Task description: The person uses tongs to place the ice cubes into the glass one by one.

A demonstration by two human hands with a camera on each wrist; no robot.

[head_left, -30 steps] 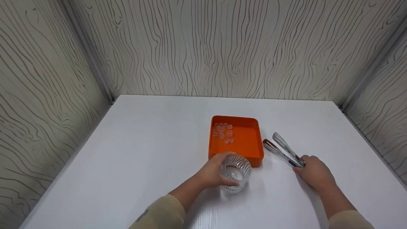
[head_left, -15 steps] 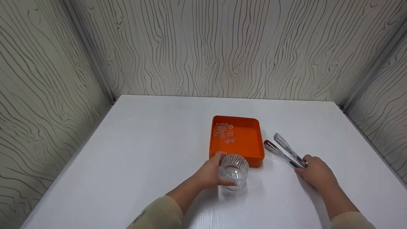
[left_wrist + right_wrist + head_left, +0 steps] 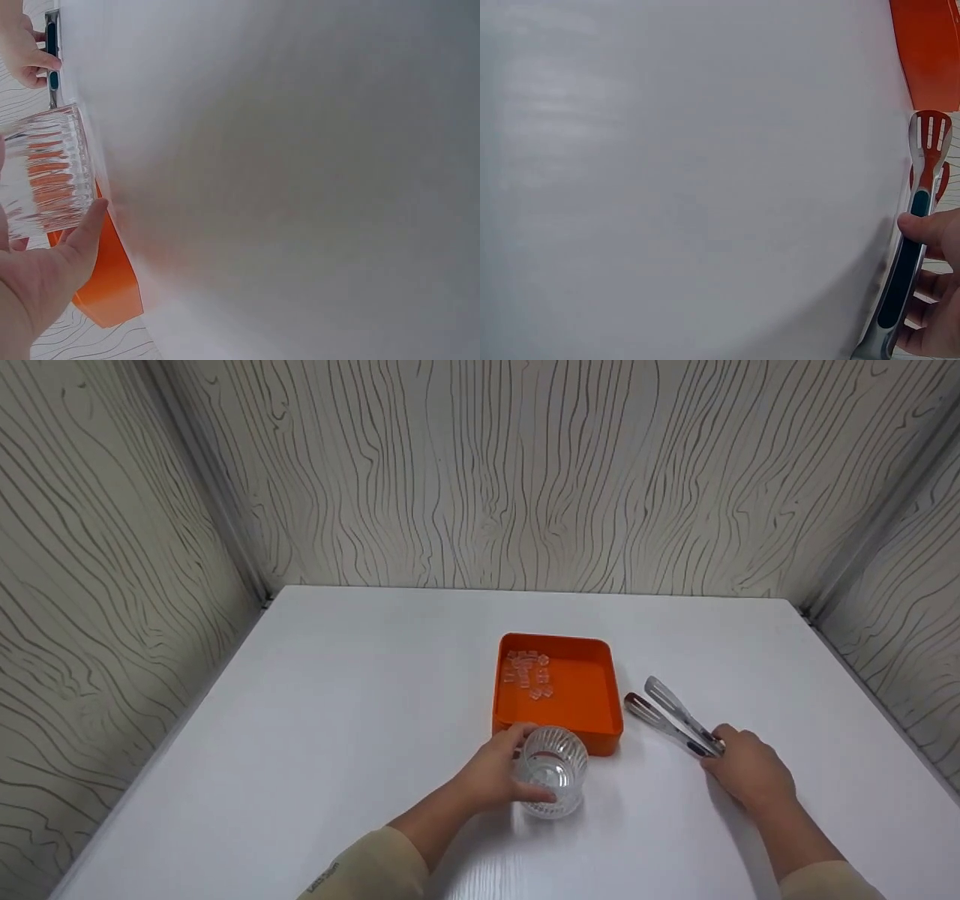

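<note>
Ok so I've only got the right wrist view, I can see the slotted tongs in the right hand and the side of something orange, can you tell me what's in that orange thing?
Observer: It's an open orange tray, and the head view shows small clear cubes inside it, grouped in its left half.

Operator: Got it. And the left hand, what's that doing?

Observer: The left hand holds a clear ribbed glass tumbler by the tray's near side, thumb on one side and fingers on the other.
</note>
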